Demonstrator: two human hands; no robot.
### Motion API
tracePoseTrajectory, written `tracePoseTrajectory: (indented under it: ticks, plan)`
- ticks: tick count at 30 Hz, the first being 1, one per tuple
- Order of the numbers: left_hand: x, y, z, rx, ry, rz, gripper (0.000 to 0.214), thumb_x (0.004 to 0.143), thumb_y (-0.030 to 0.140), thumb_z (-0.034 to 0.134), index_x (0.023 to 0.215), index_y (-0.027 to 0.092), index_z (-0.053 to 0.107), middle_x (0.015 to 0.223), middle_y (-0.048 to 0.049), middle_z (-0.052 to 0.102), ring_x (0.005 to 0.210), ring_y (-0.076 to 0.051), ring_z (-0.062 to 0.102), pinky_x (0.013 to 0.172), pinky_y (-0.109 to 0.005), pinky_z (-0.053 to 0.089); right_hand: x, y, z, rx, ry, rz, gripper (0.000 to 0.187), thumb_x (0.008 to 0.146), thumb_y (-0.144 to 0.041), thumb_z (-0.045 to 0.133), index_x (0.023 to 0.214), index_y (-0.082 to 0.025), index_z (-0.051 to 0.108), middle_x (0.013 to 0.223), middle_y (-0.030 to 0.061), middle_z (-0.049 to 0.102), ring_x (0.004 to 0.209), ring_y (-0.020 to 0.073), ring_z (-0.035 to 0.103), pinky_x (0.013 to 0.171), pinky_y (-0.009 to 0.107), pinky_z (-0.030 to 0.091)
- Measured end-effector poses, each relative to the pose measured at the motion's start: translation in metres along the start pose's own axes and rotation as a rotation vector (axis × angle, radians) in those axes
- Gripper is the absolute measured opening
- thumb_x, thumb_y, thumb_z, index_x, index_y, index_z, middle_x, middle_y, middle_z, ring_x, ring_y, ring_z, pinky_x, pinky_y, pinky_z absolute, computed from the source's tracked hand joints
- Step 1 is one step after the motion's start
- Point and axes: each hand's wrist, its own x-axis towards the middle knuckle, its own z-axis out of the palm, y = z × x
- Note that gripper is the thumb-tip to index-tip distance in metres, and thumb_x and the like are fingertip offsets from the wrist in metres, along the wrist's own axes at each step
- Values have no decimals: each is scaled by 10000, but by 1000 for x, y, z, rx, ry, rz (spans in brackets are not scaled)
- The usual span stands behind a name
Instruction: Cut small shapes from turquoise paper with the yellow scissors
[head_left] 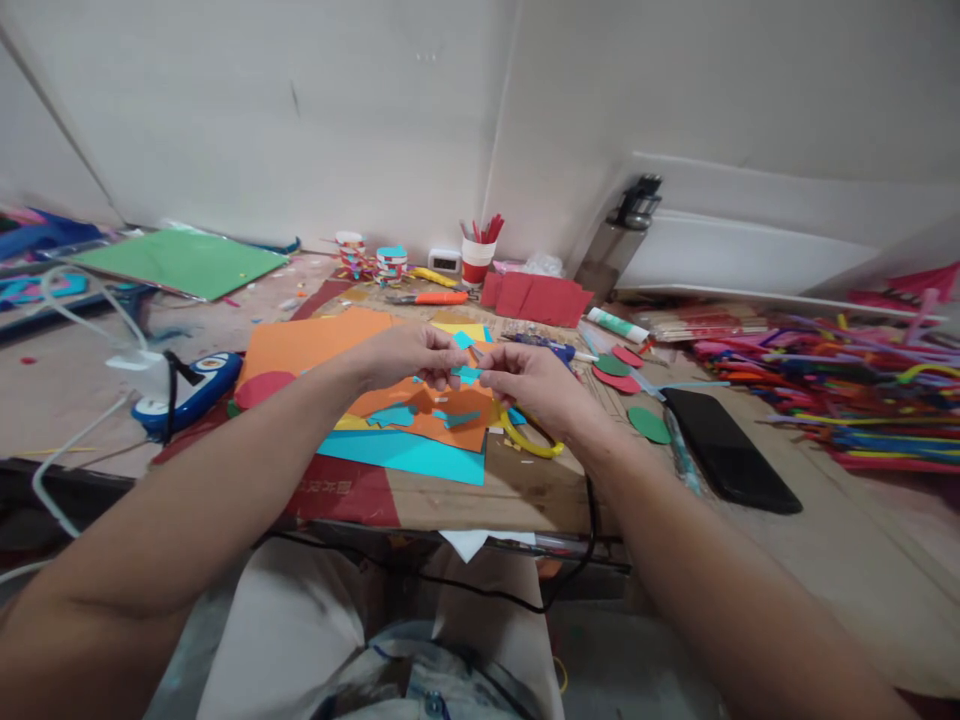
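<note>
My left hand (421, 356) and my right hand (536, 388) meet above the sheets on the table, fingertips close together. Between them is a small piece of bright blue paper (467, 375), pinched from both sides. A thin greyish tip shows by the fingers; what it belongs to is unclear. Beneath lies an orange paper sheet (315, 350) with several blue paper scraps (394, 415) on it. A larger blue sheet (420, 458) sticks out below its front edge. Under my right wrist a yellow loop (536, 442), like a scissors handle, is partly hidden.
Behind stand a cup of red sticks (478, 258), two small decorated cups (391, 265), an orange cutter (439, 298) and red paper (536, 298). To the right lie a glue stick (617, 326), paper circles (649, 425), a black phone (731, 450) and pipe cleaners (847, 380). A blue-and-white device (191, 392) sits left.
</note>
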Motion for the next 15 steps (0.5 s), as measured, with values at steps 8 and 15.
tracePoseTrajectory:
  ticks: [8, 15]
  plan:
    - [4, -6, -1, -38, 62, -79, 493, 778, 598, 601, 782, 115, 697, 654, -85, 687, 548, -116, 595, 552, -246, 423, 2, 4, -7, -156, -68, -27, 49, 716, -196, 638, 718, -166, 600, 638, -38, 544, 568, 76, 462, 547, 215, 369]
    - [8, -8, -10, 122, 405, 18, 288, 774, 411, 646, 699, 133, 655, 679, -49, 672, 530, -81, 518, 520, -226, 390, -3, 3, -9, -374, -226, -13, 108, 721, -274, 674, 764, -179, 651, 665, -16, 601, 579, 94, 486, 513, 215, 343]
